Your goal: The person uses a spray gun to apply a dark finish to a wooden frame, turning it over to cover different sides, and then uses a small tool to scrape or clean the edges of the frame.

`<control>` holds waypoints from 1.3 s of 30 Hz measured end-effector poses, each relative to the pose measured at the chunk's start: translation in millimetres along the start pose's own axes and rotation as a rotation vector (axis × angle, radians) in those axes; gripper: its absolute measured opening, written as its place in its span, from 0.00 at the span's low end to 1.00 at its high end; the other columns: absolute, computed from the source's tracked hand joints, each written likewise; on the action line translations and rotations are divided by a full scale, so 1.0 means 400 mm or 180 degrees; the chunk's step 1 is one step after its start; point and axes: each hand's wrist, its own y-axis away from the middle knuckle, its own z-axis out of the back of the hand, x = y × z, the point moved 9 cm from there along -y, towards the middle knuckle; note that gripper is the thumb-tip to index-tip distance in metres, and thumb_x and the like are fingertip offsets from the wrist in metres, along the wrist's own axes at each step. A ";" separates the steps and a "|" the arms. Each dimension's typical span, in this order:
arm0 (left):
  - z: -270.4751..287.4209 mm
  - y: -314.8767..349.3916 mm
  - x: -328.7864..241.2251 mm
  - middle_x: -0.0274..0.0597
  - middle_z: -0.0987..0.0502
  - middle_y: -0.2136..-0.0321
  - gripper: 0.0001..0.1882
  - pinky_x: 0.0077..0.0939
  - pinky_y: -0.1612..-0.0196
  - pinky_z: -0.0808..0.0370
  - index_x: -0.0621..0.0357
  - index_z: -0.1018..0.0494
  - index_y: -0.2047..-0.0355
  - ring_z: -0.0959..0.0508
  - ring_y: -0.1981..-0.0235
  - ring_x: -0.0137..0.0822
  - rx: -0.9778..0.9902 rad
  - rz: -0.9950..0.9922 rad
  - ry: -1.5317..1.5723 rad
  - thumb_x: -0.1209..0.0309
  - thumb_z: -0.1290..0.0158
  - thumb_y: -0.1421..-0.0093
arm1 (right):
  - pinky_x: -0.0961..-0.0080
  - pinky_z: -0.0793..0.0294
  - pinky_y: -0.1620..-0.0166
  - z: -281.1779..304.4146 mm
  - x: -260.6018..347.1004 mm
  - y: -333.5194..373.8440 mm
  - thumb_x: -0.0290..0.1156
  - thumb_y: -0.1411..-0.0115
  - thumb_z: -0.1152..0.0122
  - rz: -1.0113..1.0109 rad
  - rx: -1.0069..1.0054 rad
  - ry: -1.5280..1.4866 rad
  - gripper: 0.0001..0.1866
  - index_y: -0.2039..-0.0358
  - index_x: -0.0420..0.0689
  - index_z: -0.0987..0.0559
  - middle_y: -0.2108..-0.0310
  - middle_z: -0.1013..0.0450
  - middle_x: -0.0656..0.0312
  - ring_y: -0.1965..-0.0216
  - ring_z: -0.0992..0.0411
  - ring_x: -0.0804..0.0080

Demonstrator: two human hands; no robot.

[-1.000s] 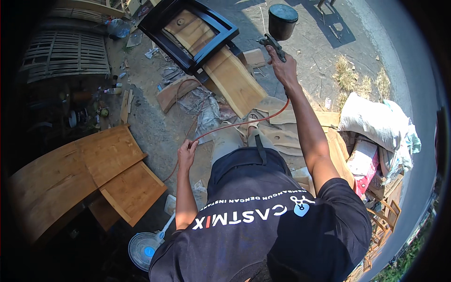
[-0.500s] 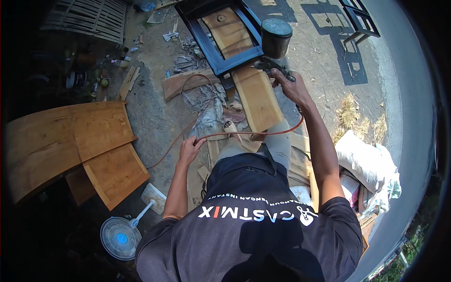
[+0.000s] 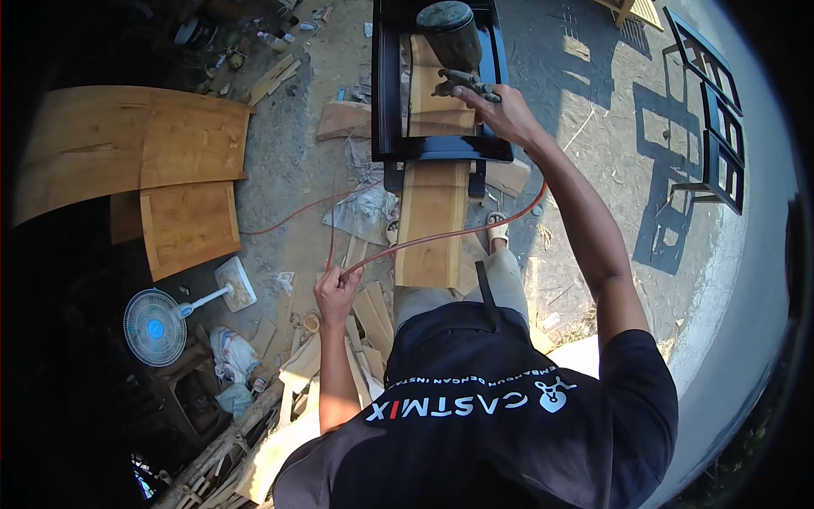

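Note:
My right hand is closed round the grip of a spray gun with a dark, lidded paint cup on top. The gun is over a glossy black wooden frame; its height above the frame is hard to judge. A long wooden plank lies under the frame and sticks out toward my legs. From the gun a reddish air hose sags across the plank to my left hand, whose fingers are wrapped round it. Beyond that hand the hose runs on over the ground at left.
Brown wooden panels stand at the left, near a white-and-blue fan. Scrap wood and crumpled sheeting litter the ground. Black frames stand at the right beside a paved strip.
My view has turned, and the black frame now appears straight ahead. The spray gun has gone from beside the frame's near right corner to over it. Both hands keep their grips.

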 end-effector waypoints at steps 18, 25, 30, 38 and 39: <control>-0.011 0.195 -0.257 0.41 0.31 0.86 0.21 0.30 0.81 0.36 0.61 0.30 0.80 0.33 0.86 0.33 -0.1036 0.0647 -0.0054 0.63 0.32 0.41 | 0.66 0.25 0.62 0.055 -0.017 -0.150 0.73 0.41 0.42 0.0050 0.0603 0.0238 0.43 0.66 0.35 0.16 0.76 0.21 0.58 0.69 0.22 0.69; -0.004 0.195 -0.246 0.39 0.31 0.86 0.22 0.30 0.81 0.36 0.60 0.30 0.81 0.33 0.86 0.32 -0.1043 0.0617 -0.0153 0.61 0.31 0.42 | 0.68 0.26 0.68 -0.006 -0.007 0.020 0.65 0.38 0.38 0.0095 0.1073 0.0258 0.37 0.70 0.35 0.16 0.80 0.23 0.59 0.75 0.25 0.72; 0.001 0.189 -0.240 0.36 0.36 0.86 0.24 0.28 0.81 0.41 0.60 0.34 0.82 0.38 0.85 0.28 -0.1125 0.0587 -0.0044 0.62 0.32 0.41 | 0.66 0.25 0.67 -0.027 0.038 0.072 0.62 0.37 0.37 0.0087 0.1370 0.0403 0.35 0.72 0.34 0.17 0.81 0.24 0.57 0.74 0.23 0.70; 0.006 0.180 -0.231 0.34 0.35 0.86 0.23 0.25 0.81 0.41 0.61 0.33 0.81 0.39 0.84 0.25 -0.1183 0.0658 0.0049 0.64 0.31 0.41 | 0.67 0.28 0.69 -0.028 0.059 -0.093 0.59 0.34 0.38 0.0335 0.0831 0.0477 0.30 0.64 0.38 0.15 0.80 0.24 0.59 0.76 0.27 0.72; 0.007 0.184 -0.233 0.34 0.35 0.86 0.23 0.26 0.81 0.41 0.61 0.33 0.81 0.39 0.84 0.26 -0.1193 0.0658 0.0026 0.64 0.31 0.41 | 0.68 0.28 0.69 -0.009 0.088 -0.103 0.60 0.35 0.38 0.0334 0.0791 0.0423 0.31 0.63 0.38 0.15 0.79 0.25 0.60 0.77 0.28 0.73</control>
